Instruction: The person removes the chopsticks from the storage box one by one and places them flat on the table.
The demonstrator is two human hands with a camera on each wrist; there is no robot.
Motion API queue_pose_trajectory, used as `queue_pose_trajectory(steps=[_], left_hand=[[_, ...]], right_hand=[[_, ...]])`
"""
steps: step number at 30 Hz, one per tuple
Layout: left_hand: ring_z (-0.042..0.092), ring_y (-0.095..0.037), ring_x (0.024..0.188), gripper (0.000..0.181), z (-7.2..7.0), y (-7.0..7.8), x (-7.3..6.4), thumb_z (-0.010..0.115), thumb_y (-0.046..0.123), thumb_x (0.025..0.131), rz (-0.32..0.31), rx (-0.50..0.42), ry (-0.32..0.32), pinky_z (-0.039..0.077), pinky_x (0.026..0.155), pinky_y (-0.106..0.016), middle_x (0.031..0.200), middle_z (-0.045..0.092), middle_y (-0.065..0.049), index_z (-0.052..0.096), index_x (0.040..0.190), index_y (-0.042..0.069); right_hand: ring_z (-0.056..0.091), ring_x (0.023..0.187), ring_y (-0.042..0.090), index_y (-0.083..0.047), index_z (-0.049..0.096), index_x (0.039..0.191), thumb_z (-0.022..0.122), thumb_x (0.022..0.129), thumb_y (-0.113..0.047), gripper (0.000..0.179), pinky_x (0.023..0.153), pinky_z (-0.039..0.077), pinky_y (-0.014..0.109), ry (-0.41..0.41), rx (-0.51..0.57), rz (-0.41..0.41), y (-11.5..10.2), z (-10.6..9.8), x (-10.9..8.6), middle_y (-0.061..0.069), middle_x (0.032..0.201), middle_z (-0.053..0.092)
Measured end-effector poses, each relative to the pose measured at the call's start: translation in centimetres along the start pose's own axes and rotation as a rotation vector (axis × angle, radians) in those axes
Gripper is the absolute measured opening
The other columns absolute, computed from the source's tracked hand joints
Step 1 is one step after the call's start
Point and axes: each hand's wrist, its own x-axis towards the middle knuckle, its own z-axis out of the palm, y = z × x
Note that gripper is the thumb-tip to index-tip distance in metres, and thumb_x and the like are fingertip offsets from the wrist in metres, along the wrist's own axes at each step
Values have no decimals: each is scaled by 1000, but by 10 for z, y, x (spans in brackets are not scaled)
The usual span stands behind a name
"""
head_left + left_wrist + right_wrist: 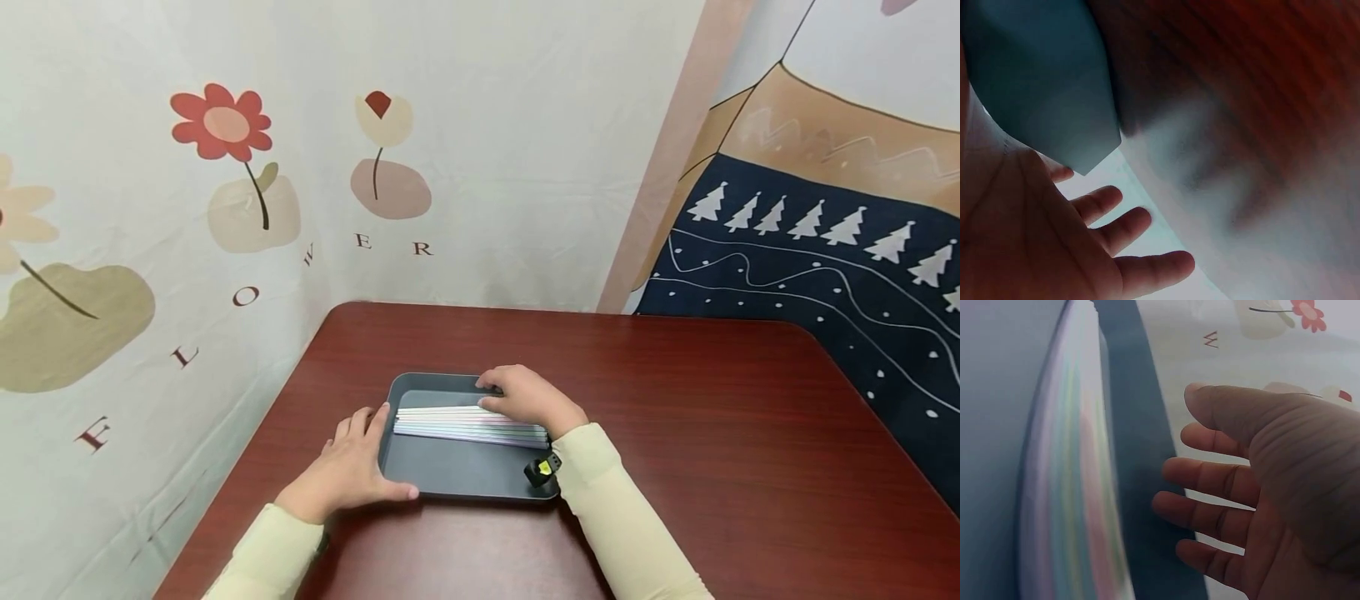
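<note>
A shallow grey tray (465,475) lies on the table, and across it runs a row of long, thin, pastel-striped sticks (465,427); whether they are straws I cannot tell. In the right wrist view the sticks (1072,487) show pink, yellow, blue and lilac bands. My left hand (348,462) is at the tray's left side, fingers spread, thumb near the front-left corner. The left wrist view shows its palm and fingers (1119,231) beside the tray's outer wall (1041,81). Over the back right part of the tray is my right hand (528,396), its fingers loosely bent and holding nothing.
A reddish-brown wooden table (712,433) extends around the tray, farthest to the right. Behind and left hangs a pale cloth (510,167) with printed flowers and letters. At right is a navy cloth (787,292) with white trees.
</note>
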Motion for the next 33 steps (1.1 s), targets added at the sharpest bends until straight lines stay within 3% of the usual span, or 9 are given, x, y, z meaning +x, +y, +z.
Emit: queue_pose_trajectory(steps=[9, 23, 33], left_hand=[[44, -42, 122, 147, 1, -1, 4, 72, 86, 52, -24, -10, -68, 49, 88, -52, 135, 47, -26, 17, 156, -1], [44, -42, 121, 146, -2, 0, 4, 74, 84, 53, -26, -3, -85, 50, 85, -53, 134, 46, -28, 16, 156, -2], [43, -43, 122, 147, -1, 0, 5, 73, 85, 54, -18, -8, -88, 50, 85, -54, 135, 45, -29, 15, 156, -3]], right_hand=[[60, 115, 16, -11, 70, 123, 68, 95, -23, 30, 95, 48, 36, -18, -24, -11, -1, 15, 2, 1, 122, 67], [61, 91, 12, -16, 74, 109, 64, 97, -16, 15, 83, 50, 33, -18, -101, -67, -4, 22, 6, -3, 105, 69], [62, 106, 15, -15, 73, 117, 64, 98, -17, 21, 92, 48, 35, -38, -130, -60, -2, 26, 8, -1, 113, 68]])
